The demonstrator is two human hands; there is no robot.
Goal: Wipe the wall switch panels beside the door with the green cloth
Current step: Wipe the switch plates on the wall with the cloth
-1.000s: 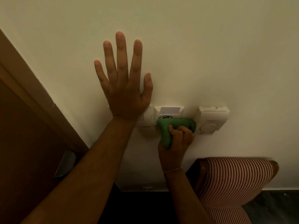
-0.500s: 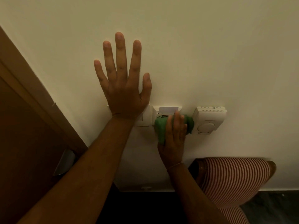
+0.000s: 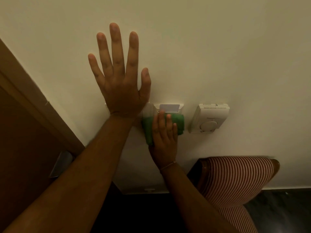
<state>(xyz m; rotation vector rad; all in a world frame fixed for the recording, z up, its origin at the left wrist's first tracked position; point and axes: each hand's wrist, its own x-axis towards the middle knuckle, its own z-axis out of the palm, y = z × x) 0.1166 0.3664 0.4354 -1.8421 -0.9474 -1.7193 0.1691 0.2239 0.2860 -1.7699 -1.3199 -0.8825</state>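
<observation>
Wall (image 3: 218, 56) cream, dim; R hand (image 3: 164, 140) grip presses green cloth (image 3: 178, 122), L hand (image 3: 119, 81) flat.

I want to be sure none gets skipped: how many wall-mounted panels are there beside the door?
3. A switch plate, mostly hidden behind the left hand; a card-slot panel under the green cloth pressed by the right hand; a dial thermostat farthest right.

the scene is dim and warm-toned, with the wall (image 3: 218, 47) brightest above the thermostat (image 3: 210, 117), soft shadows beneath it, grainy murk below, and wide-angle bending toward the edges.
</observation>
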